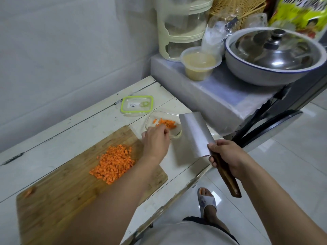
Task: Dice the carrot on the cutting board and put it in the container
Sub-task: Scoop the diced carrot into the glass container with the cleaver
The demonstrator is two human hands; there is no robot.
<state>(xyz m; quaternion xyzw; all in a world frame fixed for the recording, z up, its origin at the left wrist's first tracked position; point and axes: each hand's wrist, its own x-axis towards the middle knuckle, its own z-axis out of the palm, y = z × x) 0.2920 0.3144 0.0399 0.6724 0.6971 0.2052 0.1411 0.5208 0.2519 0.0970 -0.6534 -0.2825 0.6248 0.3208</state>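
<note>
**One head-worn camera looking down over a work table**

There is a single view, taken from a wide-angle camera on the person's head. It looks forward and steeply down, so the person's own torso and a slippered foot point(207, 200) show at the near bottom edge. Both forearms reach away from the camera into the middle of the picture. The white table point(53, 138) runs slantwise from near left to far right, close below the lens, with the cutting board point(62, 188) nearest. A wall fills the far left. A lower side stand point(203, 89) sits far right, and tiled floor point(283, 138) lies right. Straight edges bow near the borders.
</note>
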